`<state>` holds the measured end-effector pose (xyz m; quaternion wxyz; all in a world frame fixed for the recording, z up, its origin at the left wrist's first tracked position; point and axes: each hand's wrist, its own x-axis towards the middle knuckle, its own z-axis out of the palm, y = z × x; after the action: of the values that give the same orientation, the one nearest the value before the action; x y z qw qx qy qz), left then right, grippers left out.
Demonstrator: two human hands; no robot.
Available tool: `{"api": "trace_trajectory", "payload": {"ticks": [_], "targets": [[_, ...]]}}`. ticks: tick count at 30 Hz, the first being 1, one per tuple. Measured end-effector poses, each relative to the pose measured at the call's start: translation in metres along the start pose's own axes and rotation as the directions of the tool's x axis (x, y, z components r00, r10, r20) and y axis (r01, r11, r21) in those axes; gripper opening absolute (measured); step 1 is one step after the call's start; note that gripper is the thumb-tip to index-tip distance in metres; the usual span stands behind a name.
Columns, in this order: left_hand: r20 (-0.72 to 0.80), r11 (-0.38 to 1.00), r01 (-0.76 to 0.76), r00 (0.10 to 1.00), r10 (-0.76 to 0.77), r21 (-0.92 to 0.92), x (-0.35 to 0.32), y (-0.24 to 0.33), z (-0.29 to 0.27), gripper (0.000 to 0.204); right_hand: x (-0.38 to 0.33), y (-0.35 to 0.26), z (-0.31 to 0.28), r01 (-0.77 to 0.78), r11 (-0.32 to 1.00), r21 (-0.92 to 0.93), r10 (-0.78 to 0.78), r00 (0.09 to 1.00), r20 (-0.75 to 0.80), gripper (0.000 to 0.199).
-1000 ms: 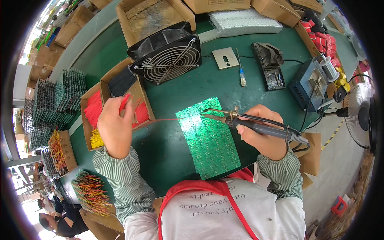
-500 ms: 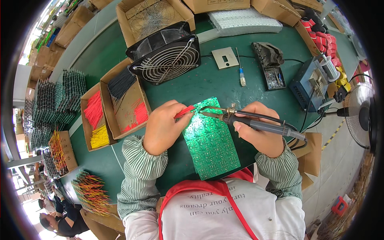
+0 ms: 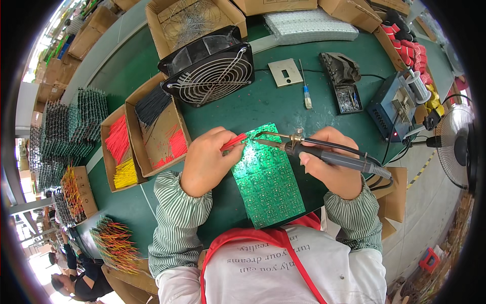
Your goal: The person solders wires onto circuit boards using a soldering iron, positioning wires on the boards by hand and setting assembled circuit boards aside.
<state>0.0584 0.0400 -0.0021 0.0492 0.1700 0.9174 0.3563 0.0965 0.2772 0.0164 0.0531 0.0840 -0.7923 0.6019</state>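
A green circuit board panel [image 3: 271,182] lies at a slight slant on the table in front of me. My left hand [image 3: 208,159] pinches a small bunch of red wires [image 3: 234,141], their ends over the board's upper left corner. In my right hand [image 3: 331,161] is a soldering iron [image 3: 324,154] with a thin curved metal tube clamped along it. Its tip points left and is close to the wire ends; whether it touches the board I cannot tell.
A black fan [image 3: 210,73] stands beyond my left hand. Cardboard boxes of red, yellow and black wires [image 3: 153,105] sit to the left. A screwdriver [image 3: 307,96], a small black case [image 3: 347,96] and a blue soldering station [image 3: 392,109] are on the right. Wired boards [image 3: 116,243] lie lower left.
The soldering iron and my right hand have shifted slightly to the right. My left hand, the red wires and the board stay almost where they were.
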Motion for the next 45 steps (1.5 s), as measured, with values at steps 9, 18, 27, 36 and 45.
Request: {"api": "trace_trajectory", "payload": {"ticks": [9,18,27,36,45], "targets": [[-0.434,0.873,0.113,0.893,0.12,0.474,0.001,0.005,-0.048,0.01,-0.009,0.0,-0.014,-0.074,0.997,0.037,0.074,0.997,-0.014,0.018],[-0.072,0.989,-0.131,0.988,0.136,0.07,0.008,0.018,0.008,0.013,-0.011,0.0,-0.02,-0.175,0.98,0.1,0.177,0.984,-0.014,0.017],[-0.025,0.995,-0.101,0.995,0.102,0.023,0.014,0.014,0.015,0.015,-0.006,0.007,-0.014,-0.158,0.983,0.09,0.16,0.987,-0.009,0.017],[-0.034,0.994,-0.103,0.994,0.104,0.026,0.014,0.014,0.016,0.014,-0.005,0.005,-0.015,-0.11,0.99,0.087,0.114,0.993,-0.042,0.017],[-0.055,0.999,-0.031,0.998,0.033,0.035,0.012,0.012,-0.025,0.013,-0.012,0.001,-0.027,-0.13,0.989,0.064,0.134,0.989,-0.063,0.018]]}}
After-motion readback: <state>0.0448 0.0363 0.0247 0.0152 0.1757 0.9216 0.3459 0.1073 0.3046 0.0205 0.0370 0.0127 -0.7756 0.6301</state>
